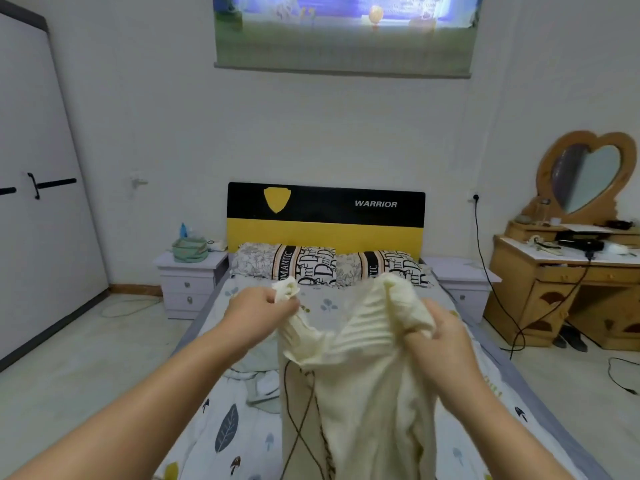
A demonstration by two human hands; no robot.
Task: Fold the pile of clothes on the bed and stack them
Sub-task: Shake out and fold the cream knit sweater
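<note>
Behind the bed (540,420), patterned pillows (329,265) are set against a black-and-yellow headboard (325,216); a cream knitted sweater (360,382) is held up over the leaf-print sheet, each grip closed on it: left hand (258,315), right hand (438,339)

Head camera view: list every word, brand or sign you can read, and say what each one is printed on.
"WARRIOR": white letters on the black band of the headboard, beside a wordless yellow shield.
"OMANTIC": running up a stripe on the left pillow; the first letter is hidden.
Large black letters on both pillows: too broken up to read.
Wall hanging: blurred, no readable text.
</note>
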